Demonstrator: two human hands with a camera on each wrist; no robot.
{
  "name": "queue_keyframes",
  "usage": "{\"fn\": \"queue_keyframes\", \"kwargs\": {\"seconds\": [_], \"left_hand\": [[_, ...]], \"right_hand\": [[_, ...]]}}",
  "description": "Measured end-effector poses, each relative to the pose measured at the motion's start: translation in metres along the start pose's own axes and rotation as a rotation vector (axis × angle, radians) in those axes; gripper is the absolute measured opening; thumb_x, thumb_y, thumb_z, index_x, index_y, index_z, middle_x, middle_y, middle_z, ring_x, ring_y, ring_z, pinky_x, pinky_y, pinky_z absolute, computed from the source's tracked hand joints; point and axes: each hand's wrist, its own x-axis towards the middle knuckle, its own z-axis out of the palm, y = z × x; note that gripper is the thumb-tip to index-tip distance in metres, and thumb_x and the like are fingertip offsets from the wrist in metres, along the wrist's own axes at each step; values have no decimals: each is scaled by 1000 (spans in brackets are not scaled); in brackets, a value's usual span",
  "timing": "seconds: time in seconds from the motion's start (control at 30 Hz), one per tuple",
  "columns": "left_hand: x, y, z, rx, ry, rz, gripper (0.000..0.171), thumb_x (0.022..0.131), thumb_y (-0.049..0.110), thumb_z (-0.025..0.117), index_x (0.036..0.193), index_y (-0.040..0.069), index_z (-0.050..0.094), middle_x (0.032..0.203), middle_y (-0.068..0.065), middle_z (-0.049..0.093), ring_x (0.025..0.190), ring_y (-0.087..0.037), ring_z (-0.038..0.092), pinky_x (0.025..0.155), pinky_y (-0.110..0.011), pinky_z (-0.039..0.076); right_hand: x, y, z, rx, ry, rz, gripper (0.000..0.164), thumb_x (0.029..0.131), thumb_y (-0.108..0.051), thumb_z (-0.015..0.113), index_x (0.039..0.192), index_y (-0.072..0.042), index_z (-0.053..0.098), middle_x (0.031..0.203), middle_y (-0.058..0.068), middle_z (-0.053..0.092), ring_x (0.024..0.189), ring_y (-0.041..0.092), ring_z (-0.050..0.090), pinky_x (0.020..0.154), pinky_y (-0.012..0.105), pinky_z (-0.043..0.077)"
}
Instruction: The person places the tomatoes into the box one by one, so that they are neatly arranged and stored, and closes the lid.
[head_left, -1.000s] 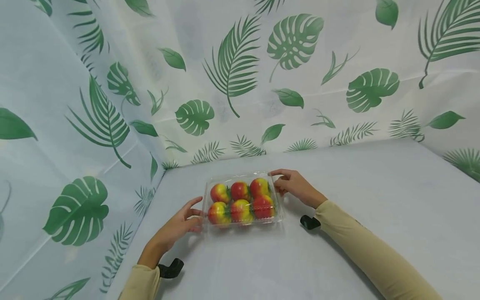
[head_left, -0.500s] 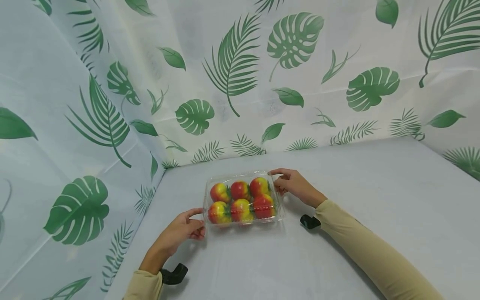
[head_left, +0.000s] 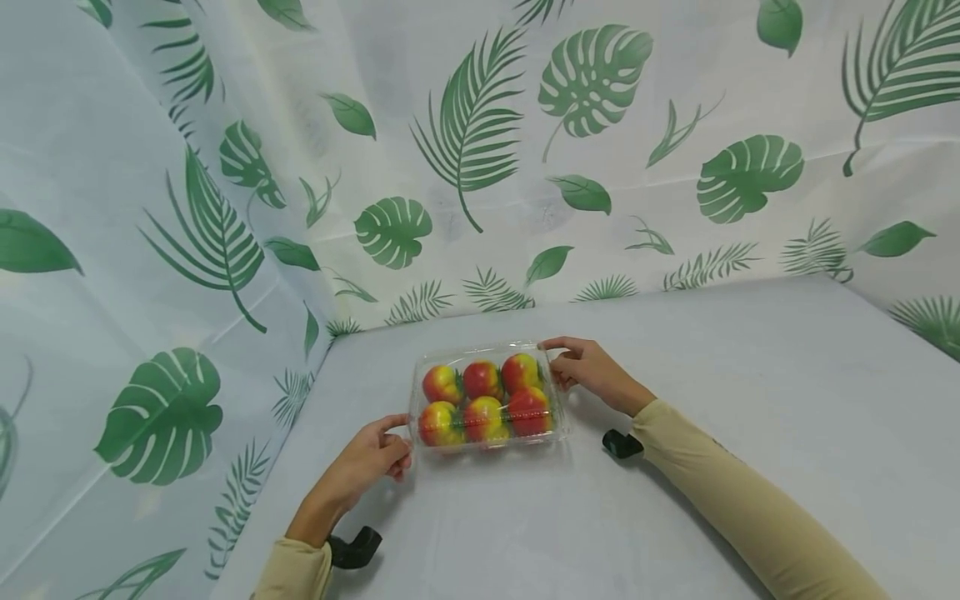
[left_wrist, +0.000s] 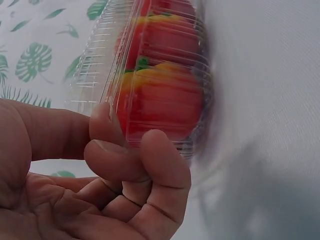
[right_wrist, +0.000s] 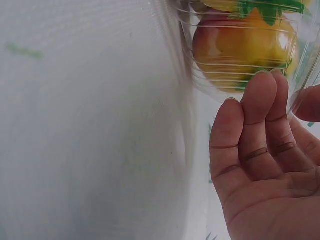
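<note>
A clear plastic clamshell box (head_left: 487, 446) lies on the table, its lid down over several red-and-yellow fruits (head_left: 483, 417) with green leaves, set in two rows. At its left side my left hand (head_left: 367, 458) holds the edge, index finger on the rim and the other fingers curled below. In the left wrist view, those fingertips (left_wrist: 165, 150) meet the box's end beside a fruit (left_wrist: 160, 100). My right hand (head_left: 596, 375) holds the far right corner, index fingertip on the rim. The right wrist view shows the other fingers (right_wrist: 260, 95) bent against the box wall.
A pale cloth-covered table (head_left: 712, 375) spreads around the box. White sheets with green leaf prints (head_left: 468, 125) stand behind it and at both sides. A black wrist mount (head_left: 356, 548) sits at the left cuff, another black mount (head_left: 622, 443) at the right.
My left hand's fingers have drawn in from a looser spread and now hold the left rim. The right hand and the box have stayed in place.
</note>
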Motion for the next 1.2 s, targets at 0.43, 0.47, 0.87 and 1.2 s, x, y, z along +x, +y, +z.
{"fn": "queue_keyframes", "kwargs": {"seconds": [0.43, 0.47, 0.87, 1.2], "left_hand": [[-3, 0, 1, -4, 17, -5, 57, 107, 1, 51, 155, -21, 29, 76, -5, 59, 67, -17, 54, 68, -28, 56], [-3, 0, 0, -5, 11, -4, 57, 107, 1, 51, 155, -22, 28, 76, -5, 59, 67, -17, 54, 68, -28, 56], [-3, 3, 3, -8, 7, -10, 66, 107, 2, 52, 163, -11, 20, 75, -5, 59, 69, -18, 54, 71, -30, 56], [-1, 0, 2, -34, -2, 25, 69, 109, 0, 52, 166, -6, 15, 74, -5, 59, 69, -18, 55, 68, -30, 57]], "right_hand": [[-3, -5, 2, -5, -14, -10, 49, 105, -11, 54, 153, 3, 53, 94, 12, 66, 85, 25, 63, 78, 29, 58], [-3, -5, 2, -4, -15, -7, 49, 105, -10, 54, 153, 3, 53, 93, 12, 66, 84, 25, 63, 78, 29, 58], [-35, -20, 1, -114, -48, 43, 54, 106, -15, 61, 156, 0, 46, 107, 14, 64, 83, 25, 66, 87, 36, 57], [-79, -30, 9, -25, -134, 33, 58, 105, -10, 58, 159, 3, 39, 112, 16, 63, 82, 28, 68, 82, 38, 59]]}}
